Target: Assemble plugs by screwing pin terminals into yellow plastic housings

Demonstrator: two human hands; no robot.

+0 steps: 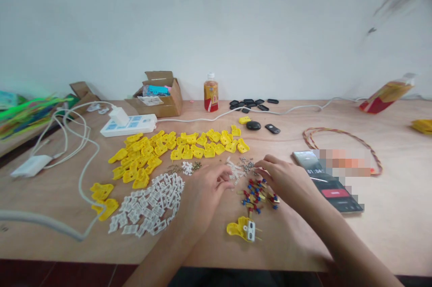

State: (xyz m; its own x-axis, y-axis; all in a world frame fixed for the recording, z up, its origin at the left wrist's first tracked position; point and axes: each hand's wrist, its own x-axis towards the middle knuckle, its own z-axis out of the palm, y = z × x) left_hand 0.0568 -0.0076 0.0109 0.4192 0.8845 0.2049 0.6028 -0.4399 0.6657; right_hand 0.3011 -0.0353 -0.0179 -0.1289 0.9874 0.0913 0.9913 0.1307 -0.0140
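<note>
My left hand is over the table beside the small clear plastic pieces, its fingers curled together; whatever they hold is too small to name. My right hand reaches its fingertips to the small metal screws, fingers bent and partly hidden. Below it lie red and blue tipped brass parts. Nearer the front edge rests a yellow shell with a white insert and two protruding pins. Left of my left hand spreads a pile of white plastic frames. Yellow shells lie behind it.
A phone and twisted cord lie at the right. Farther back are a bottle, an open carton, black pieces and a power strip. White cables cross the left side.
</note>
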